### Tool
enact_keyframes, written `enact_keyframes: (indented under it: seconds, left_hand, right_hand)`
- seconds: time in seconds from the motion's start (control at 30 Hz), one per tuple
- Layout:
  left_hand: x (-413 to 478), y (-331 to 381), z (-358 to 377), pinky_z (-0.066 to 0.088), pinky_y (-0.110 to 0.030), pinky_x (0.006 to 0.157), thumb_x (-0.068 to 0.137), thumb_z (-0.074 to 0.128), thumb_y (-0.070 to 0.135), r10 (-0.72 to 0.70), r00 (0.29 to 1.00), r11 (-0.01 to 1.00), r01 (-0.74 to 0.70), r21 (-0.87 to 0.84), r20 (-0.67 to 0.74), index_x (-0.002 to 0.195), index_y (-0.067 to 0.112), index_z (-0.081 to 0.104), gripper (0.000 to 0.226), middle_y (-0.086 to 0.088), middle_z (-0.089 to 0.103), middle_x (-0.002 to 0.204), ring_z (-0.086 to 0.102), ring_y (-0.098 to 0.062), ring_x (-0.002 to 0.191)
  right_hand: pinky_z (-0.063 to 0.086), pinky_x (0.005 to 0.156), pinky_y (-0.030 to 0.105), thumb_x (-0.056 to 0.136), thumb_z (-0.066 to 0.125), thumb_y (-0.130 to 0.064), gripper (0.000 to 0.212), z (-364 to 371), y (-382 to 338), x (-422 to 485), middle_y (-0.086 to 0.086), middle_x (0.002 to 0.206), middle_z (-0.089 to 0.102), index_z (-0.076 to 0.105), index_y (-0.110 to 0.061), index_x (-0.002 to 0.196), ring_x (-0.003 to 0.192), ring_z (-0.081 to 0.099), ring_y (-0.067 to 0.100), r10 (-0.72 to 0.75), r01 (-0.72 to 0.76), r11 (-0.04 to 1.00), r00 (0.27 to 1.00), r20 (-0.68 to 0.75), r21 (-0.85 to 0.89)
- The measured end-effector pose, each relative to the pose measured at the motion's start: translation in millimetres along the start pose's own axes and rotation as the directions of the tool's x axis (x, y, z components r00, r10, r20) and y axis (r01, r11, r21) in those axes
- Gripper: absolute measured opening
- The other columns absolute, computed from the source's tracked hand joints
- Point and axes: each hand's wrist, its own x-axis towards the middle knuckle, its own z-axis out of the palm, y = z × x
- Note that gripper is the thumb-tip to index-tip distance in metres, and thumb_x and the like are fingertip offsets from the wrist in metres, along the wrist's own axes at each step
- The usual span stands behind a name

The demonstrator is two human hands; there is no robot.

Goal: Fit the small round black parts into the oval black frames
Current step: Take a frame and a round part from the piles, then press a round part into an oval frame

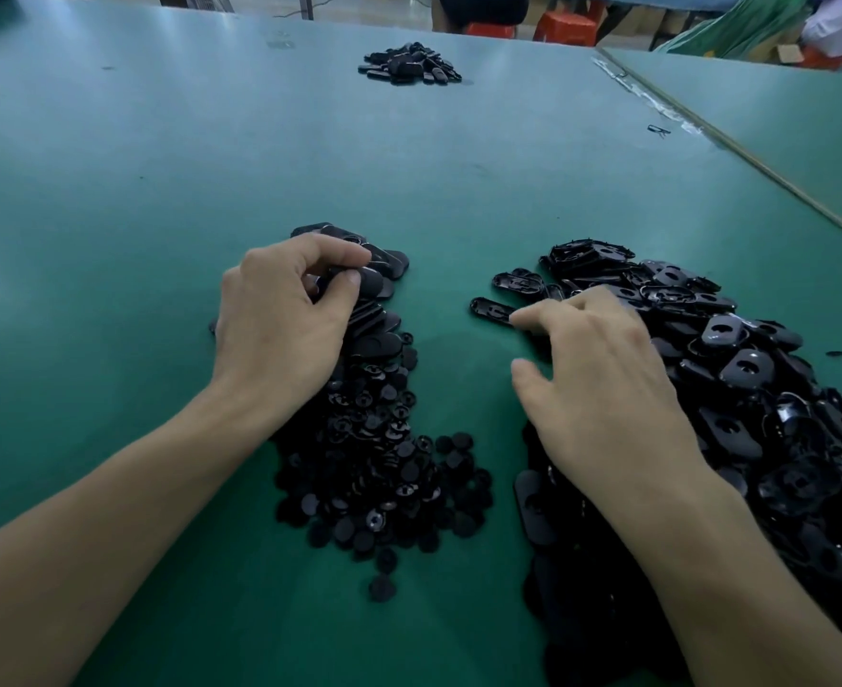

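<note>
A heap of small round black parts (384, 468) lies on the green table between my forearms. Beyond it sits a small stack of oval black frames (384, 262). My left hand (280, 314) hovers over that stack, its thumb and fingers pinching an oval frame (371, 282). A big pile of oval black frames (736, 369) spreads along the right. My right hand (602, 384) rests on this pile's left edge, fingers loosely bent, the index fingertip touching a single frame (490, 308) lying apart from the pile. What is under its palm is hidden.
A further small pile of black parts (409, 64) lies far back on the green table (161, 190). A seam (736, 146) at the right joins a second table. Red stools and people's legs stand beyond the far edge.
</note>
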Motion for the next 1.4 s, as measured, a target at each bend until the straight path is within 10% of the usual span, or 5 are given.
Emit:
enact_keyframes:
  seconds: [0.2, 0.37, 0.6, 1.0, 1.4]
  left_hand:
    - [1, -3, -1, 0.036, -0.028, 0.057, 0.085, 0.070, 0.033, -0.029, 0.999, 0.999, 0.028, 0.038, 0.016, 0.081, 0.050, 0.069, 0.018, 0.021, 0.055, 0.052, 0.045, -0.001, 0.047]
    - [0, -3, -1, 0.049, -0.046, 0.093, 0.085, 0.074, 0.031, -0.017, 0.999, 0.996, 0.014, 0.088, 0.027, 0.091, 0.050, 0.069, 0.020, 0.011, 0.061, 0.103, 0.059, -0.022, 0.096]
    - [0, 1, -2, 0.047, -0.047, 0.098, 0.085, 0.072, 0.030, -0.023, 1.000, 0.994, 0.021, 0.109, 0.021, 0.112, 0.043, 0.070, 0.030, 0.011, 0.057, 0.108, 0.058, -0.025, 0.105]
    - [-10, 11, 2, 0.038, -0.011, 0.069, 0.083, 0.072, 0.025, 0.150, 0.989, 0.988, -0.150, -0.025, 0.016, 0.077, 0.046, 0.064, 0.024, 0.032, 0.061, 0.076, 0.053, 0.001, 0.071]
    - [-21, 21, 5, 0.052, -0.021, 0.069, 0.083, 0.074, 0.039, 0.278, 0.946, 0.946, -0.240, -0.218, 0.166, 0.095, 0.035, 0.072, 0.013, 0.022, 0.071, 0.080, 0.069, -0.008, 0.074]
  right_hand:
    - [0.032, 0.099, 0.039, 0.096, 0.052, -0.044, 0.044, 1, 0, -1, -0.005, 0.140, 0.041, 0.053, -0.029, 0.137, 0.125, 0.034, 0.024, 0.021, -0.011, 0.991, 0.997, 0.075, -0.132]
    - [0.033, 0.098, 0.038, 0.098, 0.049, -0.042, 0.044, 1, 0, -1, -0.004, 0.134, 0.045, 0.048, -0.031, 0.141, 0.123, 0.038, 0.024, 0.020, -0.008, 0.990, 0.996, 0.083, -0.142]
    - [0.036, 0.092, 0.037, 0.098, 0.055, -0.034, 0.022, 0, 0, 0, -0.002, 0.122, 0.055, 0.060, -0.036, 0.120, 0.114, 0.043, 0.024, 0.027, -0.021, 0.996, 0.998, 0.064, -0.091]
    - [0.038, 0.076, 0.030, 0.091, 0.067, -0.016, 0.032, 1, 1, 2, -0.002, 0.102, 0.061, 0.061, -0.028, 0.121, 0.096, 0.056, 0.020, 0.060, -0.058, 0.994, 0.998, -0.027, 0.093]
    - [0.050, 0.078, 0.019, 0.094, 0.067, -0.019, 0.024, 3, -6, 4, -0.013, 0.086, 0.067, 0.071, -0.030, 0.116, 0.083, 0.065, 0.009, -0.110, 0.136, 0.877, 0.991, -0.082, 0.461]
